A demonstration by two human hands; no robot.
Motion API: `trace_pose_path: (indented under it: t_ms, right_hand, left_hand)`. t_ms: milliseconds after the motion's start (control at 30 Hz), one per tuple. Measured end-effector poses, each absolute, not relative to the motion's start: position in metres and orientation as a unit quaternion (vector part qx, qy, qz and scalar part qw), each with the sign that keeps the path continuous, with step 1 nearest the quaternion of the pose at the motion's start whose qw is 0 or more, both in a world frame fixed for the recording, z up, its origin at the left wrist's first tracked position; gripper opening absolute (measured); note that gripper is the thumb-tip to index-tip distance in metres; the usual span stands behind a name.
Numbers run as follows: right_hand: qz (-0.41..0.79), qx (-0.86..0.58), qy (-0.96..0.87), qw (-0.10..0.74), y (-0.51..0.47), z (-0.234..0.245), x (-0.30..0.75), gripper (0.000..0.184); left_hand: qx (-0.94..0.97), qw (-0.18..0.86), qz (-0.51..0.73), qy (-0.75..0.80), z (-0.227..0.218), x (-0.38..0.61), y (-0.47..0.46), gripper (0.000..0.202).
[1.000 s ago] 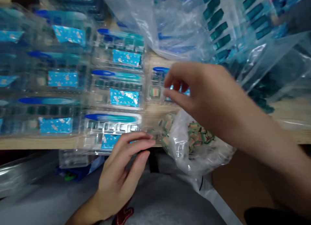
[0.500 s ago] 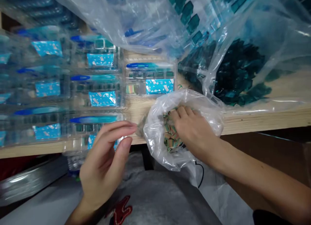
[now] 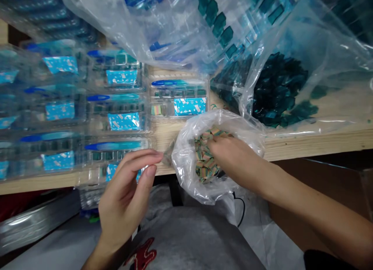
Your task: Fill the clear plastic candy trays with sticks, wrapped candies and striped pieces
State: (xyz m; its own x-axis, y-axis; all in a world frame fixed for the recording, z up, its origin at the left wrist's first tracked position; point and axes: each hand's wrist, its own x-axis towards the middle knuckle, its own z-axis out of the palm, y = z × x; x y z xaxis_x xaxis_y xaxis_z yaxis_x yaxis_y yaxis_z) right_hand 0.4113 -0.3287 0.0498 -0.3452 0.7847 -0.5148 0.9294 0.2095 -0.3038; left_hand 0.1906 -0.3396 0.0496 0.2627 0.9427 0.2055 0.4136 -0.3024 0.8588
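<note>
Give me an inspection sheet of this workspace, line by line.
Surface: pale wooden board, front edge showing.
Job's things: clear plastic bag holding striped pieces.
Clutter: clear trays with blue labels; bag of dark green pieces.
Hands: right hand down among the striped pieces; left hand open, fingertips just beside the bag.
Cables: thin black cable below the bag.
Surroundings: gray clothing with a red print; brown surface below the board.

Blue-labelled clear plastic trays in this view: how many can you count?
10 trays: one beside the clear bag of striped pieces, then three columns of three leftward; one is partly behind the left hand. More may be hidden under the upper bags.
</note>
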Motion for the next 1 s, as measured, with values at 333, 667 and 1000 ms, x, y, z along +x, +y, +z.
trace_pose_path:
  t_ms: [333,667,1000]
  right_hand:
    - [-0.52,0.559,0.603,-0.232,-0.346,0.052,0.444,0.009]
    - [-0.573,0.506,0.495,-0.414,-0.357,0.072,0.437,0.002]
    - [-0.47,0.54,0.558,-0.421,-0.363,0.069,0.436,0.011]
  left_hand:
    - [0.748,0.354,0.357,0.433,0.061,0.203,-0.334,0.028]
    - [0.73,0.464,0.312,0.393,0.064,0.245,-0.322,0.007]
    - [0.736,0.465,0.303,0.387,0.061,0.242,-0.32,0.011]
